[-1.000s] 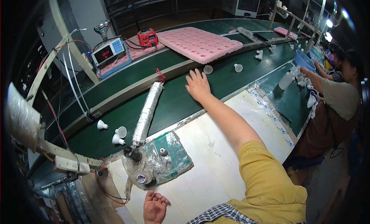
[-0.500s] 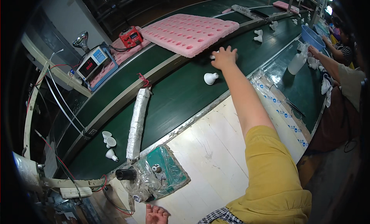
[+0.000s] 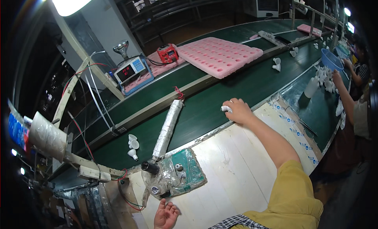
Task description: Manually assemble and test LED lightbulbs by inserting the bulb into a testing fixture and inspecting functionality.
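My right hand (image 3: 239, 111) is closed around a white spotlight bulb, over the green belt's near edge. Only the bulb's narrow base (image 3: 225, 108) sticks out past the fingers; my palm hides the rest. Low in the view, my left hand (image 3: 167, 214) is palm up with loosely curled fingers and holds nothing. Just beyond it is a plastic-wrapped fixture (image 3: 189, 181) with a black knob (image 3: 150, 167) and a white round socket (image 3: 156, 189). Several white cup-shaped bulbs (image 3: 133, 144) lie on the belt to the left of a silver-wrapped bar (image 3: 168, 130).
A pink foam tray with holes (image 3: 220, 55) overhangs the belt (image 3: 204, 107). Behind stand a meter with a red display (image 3: 128, 72) and a red box (image 3: 168, 53). More bulbs (image 3: 277, 64) lie farther right, near a blue basin (image 3: 331, 59), a bottle (image 3: 311, 87) and other people's arms.
My right hand has drawn back from beneath the foam tray's edge toward me, now with a bulb. The loose bulb near it no longer shows on the belt. The view has shifted left.
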The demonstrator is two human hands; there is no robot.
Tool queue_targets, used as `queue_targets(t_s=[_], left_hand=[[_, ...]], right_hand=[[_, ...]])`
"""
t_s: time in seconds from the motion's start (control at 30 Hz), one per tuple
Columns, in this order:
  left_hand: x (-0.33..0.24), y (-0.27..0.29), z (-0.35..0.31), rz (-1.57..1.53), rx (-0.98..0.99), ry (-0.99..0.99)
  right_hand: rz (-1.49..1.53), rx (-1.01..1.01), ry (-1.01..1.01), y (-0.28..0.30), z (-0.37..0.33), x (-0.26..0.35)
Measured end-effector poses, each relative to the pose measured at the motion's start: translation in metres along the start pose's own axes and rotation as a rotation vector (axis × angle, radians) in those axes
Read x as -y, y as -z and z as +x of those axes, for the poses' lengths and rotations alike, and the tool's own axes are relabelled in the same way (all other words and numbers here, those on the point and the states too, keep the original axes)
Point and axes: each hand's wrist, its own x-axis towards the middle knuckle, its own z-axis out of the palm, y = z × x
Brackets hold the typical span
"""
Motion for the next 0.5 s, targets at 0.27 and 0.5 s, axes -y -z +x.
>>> queue_targets(t_s=[0.27, 0.5], left_hand=[[-0.009, 0.007, -0.008, -0.065, 0.239, 0.164], [0.007, -0.058, -0.010, 0.266, 0.223, 0.356]], right_hand=[[0.269, 0.001, 0.393, -0.001, -0.134, 0.084], [0.394, -0.159, 0.343, -0.026, -0.236, 0.132]])
